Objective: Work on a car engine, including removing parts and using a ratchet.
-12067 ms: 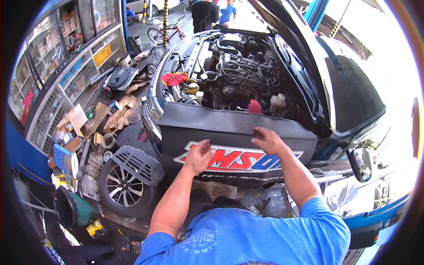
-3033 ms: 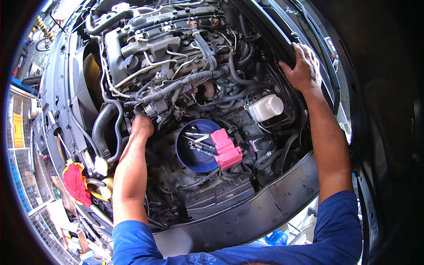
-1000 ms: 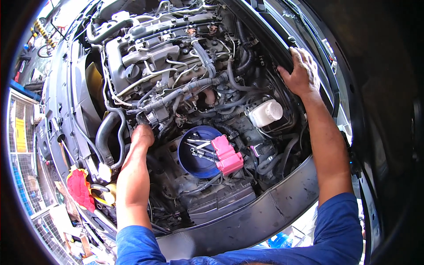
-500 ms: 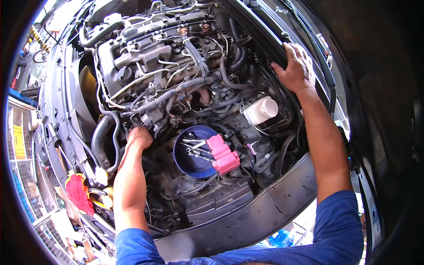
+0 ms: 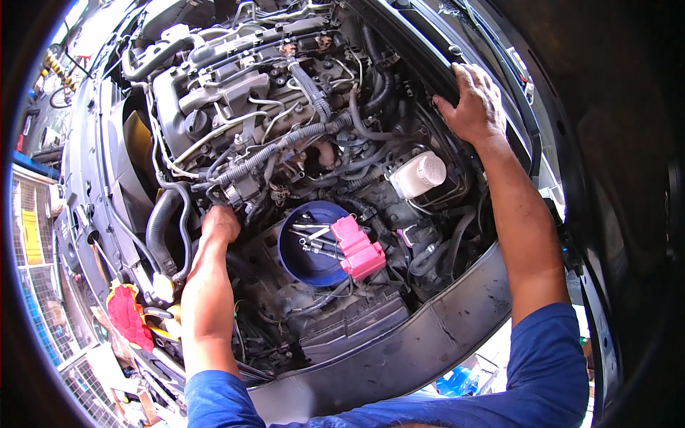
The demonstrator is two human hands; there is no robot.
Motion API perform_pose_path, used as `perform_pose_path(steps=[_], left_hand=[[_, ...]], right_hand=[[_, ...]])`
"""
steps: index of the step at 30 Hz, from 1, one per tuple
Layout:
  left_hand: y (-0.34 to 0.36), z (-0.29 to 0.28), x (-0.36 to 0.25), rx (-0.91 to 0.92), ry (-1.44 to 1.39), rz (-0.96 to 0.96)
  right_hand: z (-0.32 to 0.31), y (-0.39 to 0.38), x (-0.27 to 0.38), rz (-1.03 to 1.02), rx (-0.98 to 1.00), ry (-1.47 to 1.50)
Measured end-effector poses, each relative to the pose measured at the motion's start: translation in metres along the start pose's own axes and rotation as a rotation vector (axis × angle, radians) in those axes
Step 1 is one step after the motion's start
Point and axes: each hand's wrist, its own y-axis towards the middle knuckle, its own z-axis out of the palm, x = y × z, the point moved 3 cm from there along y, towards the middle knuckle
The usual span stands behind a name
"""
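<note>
My left hand [image 5: 222, 225] reaches down among hoses and connectors of the engine [image 5: 238, 105], beside a ribbed black hose [image 5: 160, 230]; its fingertips are hidden beneath them. My right hand [image 5: 474, 103] rests on the rear edge of the engine bay, fingers apart, thumb out. Between my arms, a blue round tray [image 5: 302, 260] holds several metal tools, with a pink plastic cover [image 5: 363, 261] lying over its right side. A white reservoir [image 5: 417, 175] sits below my right hand.
A red and yellow cloth [image 5: 128, 317] lies at the left edge of the bay. A dark cover [image 5: 435, 332] drapes the near fender. The raised hood [image 5: 606, 143] stands at the right. A mesh partition [image 5: 36, 271] is at far left.
Twelve seconds ago both hands were above the fender cover; now they are inside the bay. Over the last second they have barely moved, while the view has shifted slightly.
</note>
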Motion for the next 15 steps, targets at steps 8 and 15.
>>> perform_pose_path(steps=[8,15], left_hand=[[-0.006,-0.007,-0.004,-0.001,0.026,-0.016],[0.004,0.005,0.000,0.012,0.056,-0.050]], right_hand=[[-0.001,0.000,0.000,0.005,0.000,0.019],[-0.007,-0.001,0.001,-0.015,-0.046,0.112]])
